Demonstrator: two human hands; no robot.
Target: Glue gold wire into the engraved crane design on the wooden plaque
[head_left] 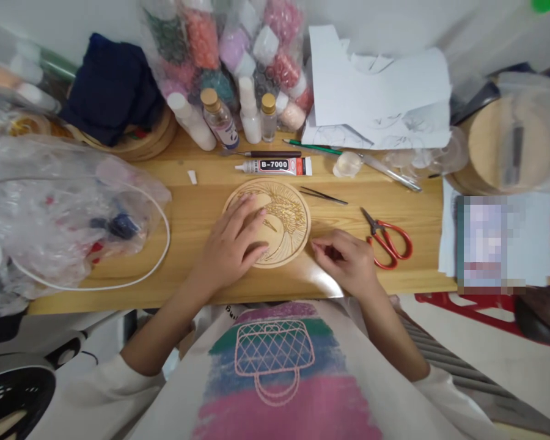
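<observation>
Wooden table [183, 208]. Near edge: right hand [346, 260], fingers curled, thumb and forefinger together, anything held impossible to tell. Just beside: patterned disc [292, 211], flat, left hand [231, 241] laid across its left side, fingers loosely spread. Right: scissors [376, 226]. Farther: tweezers [325, 195], glue [275, 165]; at back, bottles [220, 122], papers [380, 98].

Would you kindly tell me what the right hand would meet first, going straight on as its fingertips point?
Probably the round patterned disc, just to the left of the right hand, though the hand's height is unclear.
</observation>
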